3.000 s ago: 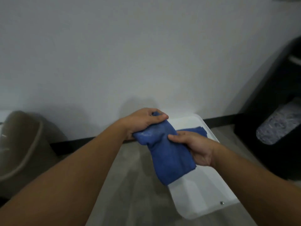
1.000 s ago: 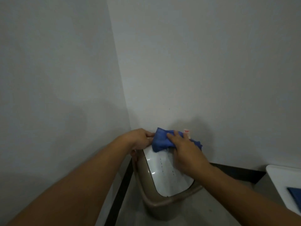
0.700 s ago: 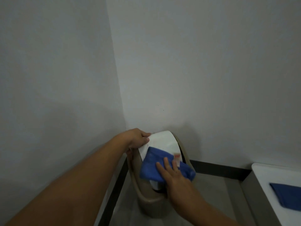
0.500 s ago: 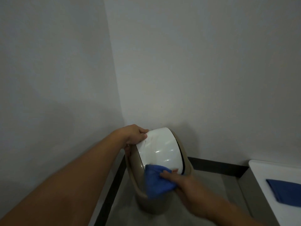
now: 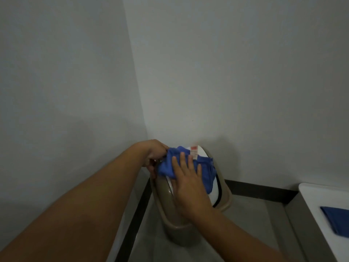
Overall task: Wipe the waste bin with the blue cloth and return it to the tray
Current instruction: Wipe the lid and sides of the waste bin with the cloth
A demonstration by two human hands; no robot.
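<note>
Waste bin [image 5: 181,225] sits on the floor in the corner where two grey walls meet, tan body w/ a white swing lid [image 5: 215,195] on top. Blue cloth [image 5: 204,172] is bunched over the far end of the lid, a small red/white tag [image 5: 194,151] sticking up from it. Right hand [image 5: 188,184] lies flat on the cloth, palm down, fingers [image 5: 182,161] slightly spread & pressing it onto the lid, not pinching. Left hand [image 5: 155,154] is at the bin's far-left rim, fingers curled around the edge, touching the cloth's left side; can't tell if it grips bin, cloth or both. White tray [image 5: 321,205] is at the right edge of view, well apart from the bin, w/ a second folded blue cloth [image 5: 337,220] lying in it. Dark skirting [image 5: 260,190] runs along the wall base.
</note>
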